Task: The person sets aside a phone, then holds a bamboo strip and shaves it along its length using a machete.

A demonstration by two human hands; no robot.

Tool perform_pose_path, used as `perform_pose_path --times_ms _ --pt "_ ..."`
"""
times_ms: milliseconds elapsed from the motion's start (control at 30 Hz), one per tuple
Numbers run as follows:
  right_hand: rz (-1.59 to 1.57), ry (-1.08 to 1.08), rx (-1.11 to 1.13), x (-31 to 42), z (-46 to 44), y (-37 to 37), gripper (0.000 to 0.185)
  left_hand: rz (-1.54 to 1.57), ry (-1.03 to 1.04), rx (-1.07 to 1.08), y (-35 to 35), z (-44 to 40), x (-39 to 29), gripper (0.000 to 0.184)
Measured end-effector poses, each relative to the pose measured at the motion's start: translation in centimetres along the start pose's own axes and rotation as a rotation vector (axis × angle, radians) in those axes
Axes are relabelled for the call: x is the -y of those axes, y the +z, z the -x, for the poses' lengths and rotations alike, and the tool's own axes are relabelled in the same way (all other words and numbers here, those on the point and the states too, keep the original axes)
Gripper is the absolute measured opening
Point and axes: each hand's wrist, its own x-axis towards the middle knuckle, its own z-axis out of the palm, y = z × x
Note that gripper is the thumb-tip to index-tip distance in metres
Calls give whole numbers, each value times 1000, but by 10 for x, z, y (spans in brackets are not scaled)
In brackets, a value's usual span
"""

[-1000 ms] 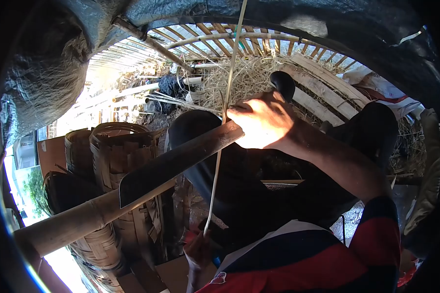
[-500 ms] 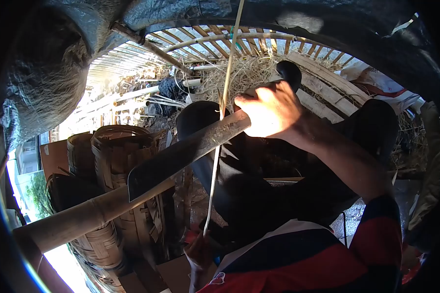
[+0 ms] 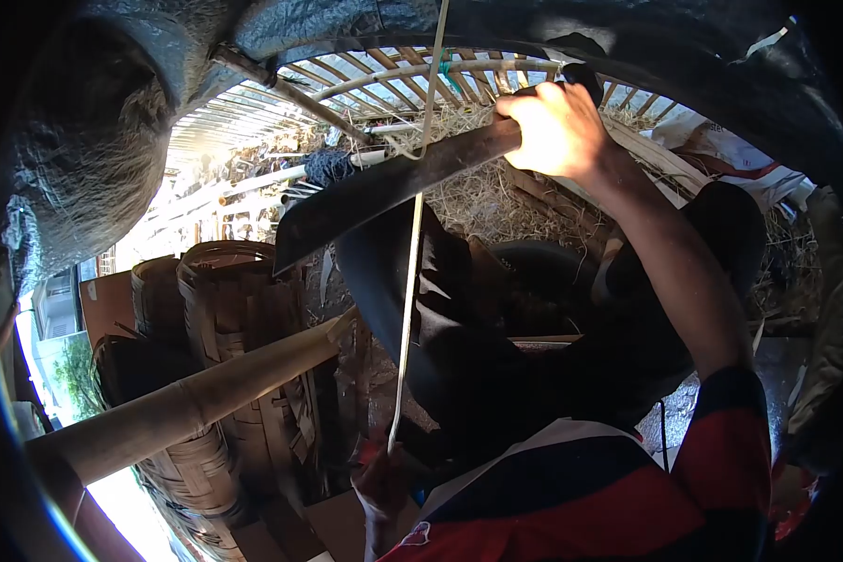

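Observation:
My right hand (image 3: 557, 131) is closed around the dark handle of a machete (image 3: 375, 199), whose broad blade points down to the left. The blade crosses a long, thin bamboo strip (image 3: 409, 309) and lies over part of it. A small curl stands up from the strip just above the blade. Low in the view and in shadow, my left hand (image 3: 382, 482) grips the strip's near end. From there the strip runs upward past the top edge of the view.
A thick bamboo pole (image 3: 197, 398) juts in from the left, in front of tall woven baskets (image 3: 239, 337). Beyond my knees lie shavings (image 3: 478, 192) and a slatted bamboo fence (image 3: 393, 80). Dark plastic sheeting (image 3: 84, 140) hangs overhead and at the left.
My right hand has moved the machete up and away from me along the strip, off the bamboo pole's end. A curl now shows at the blade. My left hand has barely moved.

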Motion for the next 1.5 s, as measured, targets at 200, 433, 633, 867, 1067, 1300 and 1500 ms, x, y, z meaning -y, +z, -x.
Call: perform_pose_path --times_ms 200,433,633,867,1067,1300,1500 --pt "66 108 68 -17 -18 -6 41 33 36 -62 0 3 -5 25" --pt "74 130 -3 -30 -31 -9 37 58 84 -90 -4 17 22 22" --pt "39 191 31 -35 -37 -7 31 -31 104 -73 -12 11 -2 18" --pt "-76 10 49 3 -39 -6 22 -89 172 -92 -6 26 18 18" --pt "-41 -118 8 26 -43 -9 16 -94 -30 -124 -6 65 51 21" --pt "43 3 52 -16 -56 -8 16 -62 -23 -79 -16 59 27 21" --pt "69 -42 -156 -36 -47 13 24 -38 -48 -96 -15 66 39 21"
